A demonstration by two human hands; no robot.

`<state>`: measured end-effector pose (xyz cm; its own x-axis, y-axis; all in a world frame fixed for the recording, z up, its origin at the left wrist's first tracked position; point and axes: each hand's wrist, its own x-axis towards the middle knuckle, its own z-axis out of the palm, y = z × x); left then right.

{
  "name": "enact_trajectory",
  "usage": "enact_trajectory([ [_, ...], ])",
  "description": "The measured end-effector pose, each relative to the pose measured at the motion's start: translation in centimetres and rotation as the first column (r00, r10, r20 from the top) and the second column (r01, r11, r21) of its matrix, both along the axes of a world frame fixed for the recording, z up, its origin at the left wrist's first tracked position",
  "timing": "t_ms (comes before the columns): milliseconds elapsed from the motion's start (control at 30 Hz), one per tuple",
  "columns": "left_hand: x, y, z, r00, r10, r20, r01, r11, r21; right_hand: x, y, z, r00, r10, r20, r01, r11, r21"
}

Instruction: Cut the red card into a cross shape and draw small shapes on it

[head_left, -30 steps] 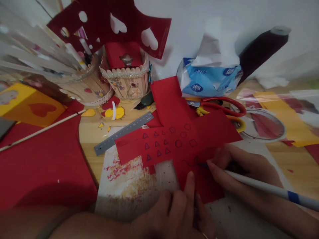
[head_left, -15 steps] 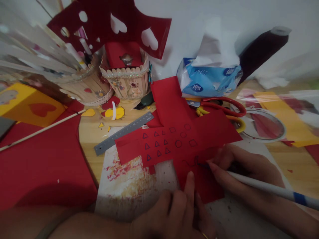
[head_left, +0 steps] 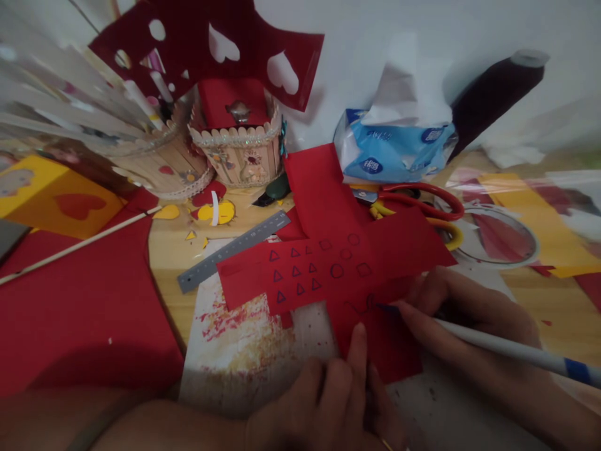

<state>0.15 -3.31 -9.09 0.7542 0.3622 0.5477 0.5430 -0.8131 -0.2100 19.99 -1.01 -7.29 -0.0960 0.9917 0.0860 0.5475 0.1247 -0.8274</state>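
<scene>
On the cluttered wooden table [head_left: 164,254], the cross-shaped red paper cutout [head_left: 328,250] lies flat at the centre, and everything else is best placed from it. Far left of the cutout spreads a large red sheet [head_left: 79,307]; just left of it, angled, lies a metal ruler [head_left: 235,250], with a paint-speckled white sheet [head_left: 235,338] beneath the cutout's left arm. Behind the cutout stands a popsicle-stick box [head_left: 239,153].

At the cutout's near flap, the left hand [head_left: 328,401] rests with fingers curled loosely, one fingertip pressed on the paper's lower edge; it grasps nothing, only pins the paper. That pressure should stay close to the pen tip so the flap cannot creep or buckle under the stroke.

Just right of that, the right hand [head_left: 451,307] is closed around a white pen [head_left: 507,351], the tip touching the flap beside a small drawn curl. Rows of triangles, circles and squares already sit on the cutout's middle panel. Light, short strokes would suit best, I judge, with the wrist anchored on the table.

Behind the cutout's right arm lie red-handled scissors [head_left: 422,197] and a blue tissue pack [head_left: 399,150].
</scene>
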Motion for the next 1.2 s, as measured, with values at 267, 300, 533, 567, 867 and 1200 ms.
enact_trajectory([
  [267,-0.4,-0.3,-0.1,0.999,-0.009,-0.053,0.009,1.0,0.005,-0.6,-0.4,0.9,0.999,-0.036,0.022,0.034,0.996,0.083],
  [300,-0.5,-0.3,-0.1,0.998,-0.013,-0.057,0.014,1.0,0.011,-0.8,-0.6,0.7,1.0,-0.018,0.009,0.018,0.997,0.069],
  [533,-0.6,-0.3,-0.2,0.995,-0.005,-0.102,0.006,1.0,0.009,-1.6,-0.8,-0.5,0.992,0.089,-0.084,-0.096,0.992,-0.087],
  [567,-0.6,-0.3,-0.2,0.995,-0.006,-0.1,0.007,1.0,0.008,-1.5,-0.7,-0.6,0.992,0.103,-0.078,-0.11,0.99,-0.089],
  [867,-0.3,-0.1,-0.2,0.999,-0.013,-0.037,0.014,1.0,0.02,-1.4,-0.4,-0.8,0.991,0.132,-0.035,-0.134,0.99,-0.049],
  [1200,-0.4,0.1,0.2,0.999,-0.034,-0.039,0.035,0.999,0.014,-1.5,-0.3,-0.7,0.986,0.152,-0.064,-0.158,0.984,-0.088],
])
